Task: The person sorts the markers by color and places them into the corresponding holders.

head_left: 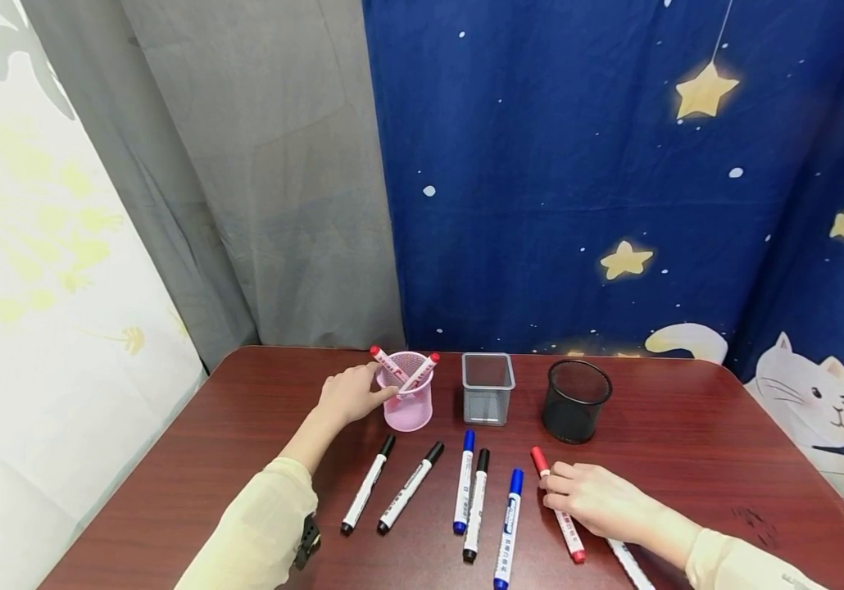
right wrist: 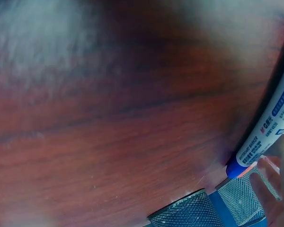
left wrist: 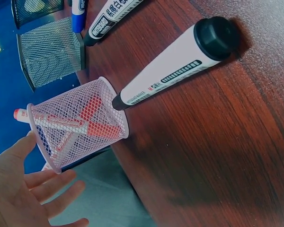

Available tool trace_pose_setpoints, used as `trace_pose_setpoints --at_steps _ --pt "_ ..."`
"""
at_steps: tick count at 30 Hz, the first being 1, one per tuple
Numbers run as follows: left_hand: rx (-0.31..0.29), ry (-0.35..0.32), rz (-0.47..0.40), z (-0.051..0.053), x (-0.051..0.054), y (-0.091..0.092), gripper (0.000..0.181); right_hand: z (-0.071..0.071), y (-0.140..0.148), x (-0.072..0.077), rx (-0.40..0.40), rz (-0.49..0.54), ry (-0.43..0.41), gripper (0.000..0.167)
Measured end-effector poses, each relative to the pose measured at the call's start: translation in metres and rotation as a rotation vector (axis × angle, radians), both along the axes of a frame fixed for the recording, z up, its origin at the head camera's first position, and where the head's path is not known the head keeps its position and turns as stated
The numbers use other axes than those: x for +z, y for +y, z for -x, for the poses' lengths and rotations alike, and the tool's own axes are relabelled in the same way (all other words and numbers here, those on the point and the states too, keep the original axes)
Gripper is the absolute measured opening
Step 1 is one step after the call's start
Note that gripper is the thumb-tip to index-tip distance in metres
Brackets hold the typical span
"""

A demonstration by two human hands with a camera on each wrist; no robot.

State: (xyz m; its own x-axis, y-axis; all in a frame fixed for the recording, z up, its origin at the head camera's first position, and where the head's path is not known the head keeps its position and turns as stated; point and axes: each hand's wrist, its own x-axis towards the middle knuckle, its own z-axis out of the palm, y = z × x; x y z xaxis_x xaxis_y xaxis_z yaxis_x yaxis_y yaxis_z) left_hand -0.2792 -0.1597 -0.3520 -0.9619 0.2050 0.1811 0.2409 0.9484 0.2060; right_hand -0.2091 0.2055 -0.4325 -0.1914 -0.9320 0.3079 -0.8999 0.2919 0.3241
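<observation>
My left hand (head_left: 351, 395) is at the pink mesh pen holder (head_left: 409, 414), its thumb and extended fingers about the rim. In the left wrist view the fingers (left wrist: 57, 189) look loose and spread. Two red-capped markers (head_left: 422, 373) stand crossed inside that holder. On the table to the right, my right hand (head_left: 595, 498) pinches a red marker (head_left: 569, 537) near its upper end; the fingers hide part of its barrel. Another white-barrelled marker (head_left: 630, 564) lies partly under the right wrist, its upper end hidden. The right wrist view shows a blue marker (right wrist: 267, 125) close up, beside the hand (right wrist: 274, 189).
A square grey mesh holder (head_left: 487, 401) and a round black mesh holder (head_left: 573, 414) stand right of the pink one. Three black markers (head_left: 368, 485) and two blue markers (head_left: 509, 528) lie on the brown table (head_left: 245, 459). Curtains (head_left: 540, 205) hang behind the far edge.
</observation>
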Motion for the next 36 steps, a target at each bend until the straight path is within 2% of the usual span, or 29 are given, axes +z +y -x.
trace_pose_setpoints --at_steps 5,10,17,21,28,36 --pt "0.0 -0.001 0.003 0.0 -0.001 0.0 0.055 0.001 -0.001 -0.001 0.043 0.006 0.078 0.017" --pt "0.004 -0.003 0.005 0.001 -0.001 0.0 0.056 0.002 -0.001 -0.002 0.062 0.024 0.104 0.028" --pt "0.005 -0.003 0.007 0.003 -0.002 -0.001 0.056 0.0 -0.002 0.002 0.042 0.072 0.059 0.041" --pt "0.007 -0.009 0.009 0.003 -0.001 -0.001 0.056 0.001 -0.003 0.006 0.06 0.13 0.073 0.039" --pt "0.008 -0.007 0.012 0.002 -0.002 -0.001 0.056 -0.001 -0.005 0.016 0.055 0.29 0.003 0.028" --pt "0.01 -0.003 0.02 0.002 -0.002 0.0 0.057 -0.003 -0.012 0.023 0.109 0.409 -0.074 0.02"
